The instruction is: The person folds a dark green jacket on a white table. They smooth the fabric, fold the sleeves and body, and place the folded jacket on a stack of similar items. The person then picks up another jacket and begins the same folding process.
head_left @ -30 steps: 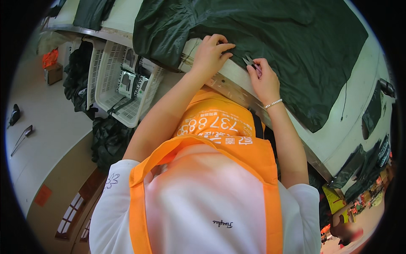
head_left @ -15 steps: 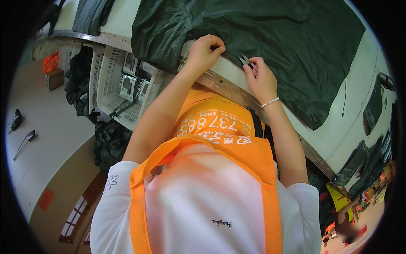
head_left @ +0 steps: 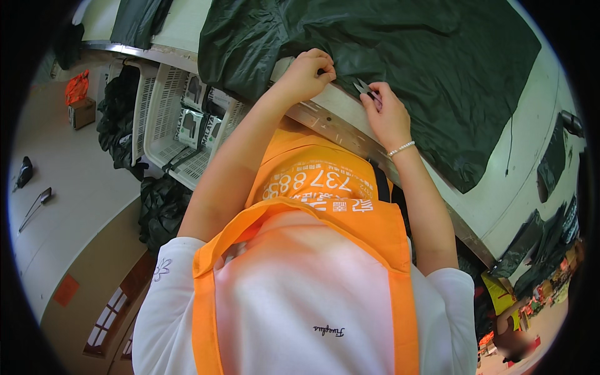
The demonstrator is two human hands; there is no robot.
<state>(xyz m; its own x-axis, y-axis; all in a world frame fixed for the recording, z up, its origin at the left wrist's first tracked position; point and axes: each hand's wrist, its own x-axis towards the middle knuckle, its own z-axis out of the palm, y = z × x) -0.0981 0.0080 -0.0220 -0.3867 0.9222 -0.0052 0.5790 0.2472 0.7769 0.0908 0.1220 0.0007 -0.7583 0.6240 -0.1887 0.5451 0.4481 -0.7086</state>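
Observation:
A dark green garment (head_left: 400, 50) of thin, creased cloth lies spread over the table. At its near edge my left hand (head_left: 306, 74) is closed in a pinch, thumb against fingers, on a bit of the cloth; the pinched part is mostly hidden. Just to the right, my right hand (head_left: 389, 112) holds a pair of small thread snips (head_left: 369, 92). Their pointed metal blades stand slightly apart and aim up and left, toward the garment edge near my left hand.
A white plastic basket (head_left: 164, 134) with several packages (head_left: 195, 125) stands left below the table edge (head_left: 331, 122). Dark cloth (head_left: 164, 212) is heaped beside it. A box (head_left: 81, 114) with an orange bundle rests farther left. Dark pieces (head_left: 528, 240) lie at the table's right.
My left hand has shifted very slightly up and right along the garment edge. My right hand with the snips has hardly moved.

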